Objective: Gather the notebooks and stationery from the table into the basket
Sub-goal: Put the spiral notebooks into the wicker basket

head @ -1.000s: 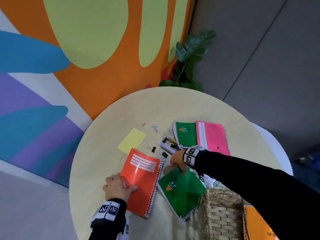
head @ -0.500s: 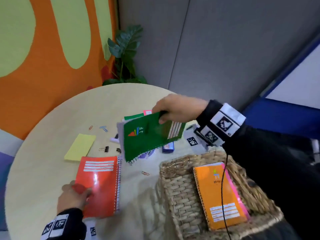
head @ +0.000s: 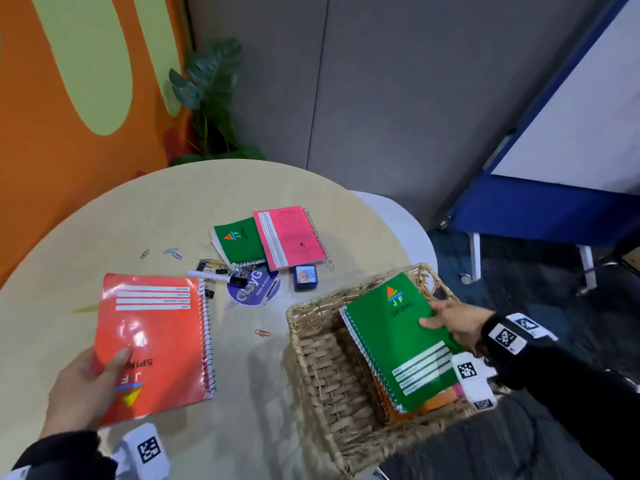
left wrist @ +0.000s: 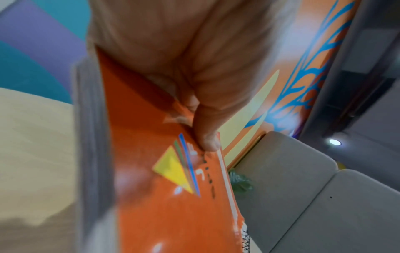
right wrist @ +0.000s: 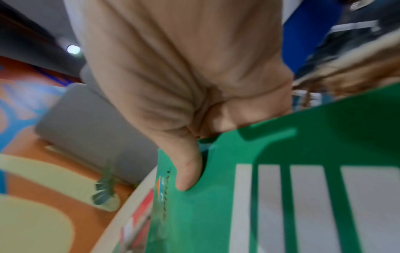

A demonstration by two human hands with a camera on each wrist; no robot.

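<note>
My right hand grips a green spiral notebook by its right edge, thumb on the cover, holding it tilted inside the wicker basket over an orange notebook. My left hand pinches the near corner of a red-orange spiral notebook, thumb on top, lifted off the round table. Farther back lie a second green notebook and a pink notebook.
Between the notebooks sit binder clips, a white marker, a purple round sticker, a small blue box and loose paper clips. A plant stands behind the table; a blue-framed board is at the right.
My right hand carried the green notebook from above the table down into the basket. My left hand lifted and drew the red-orange notebook closer. The view swung right.
</note>
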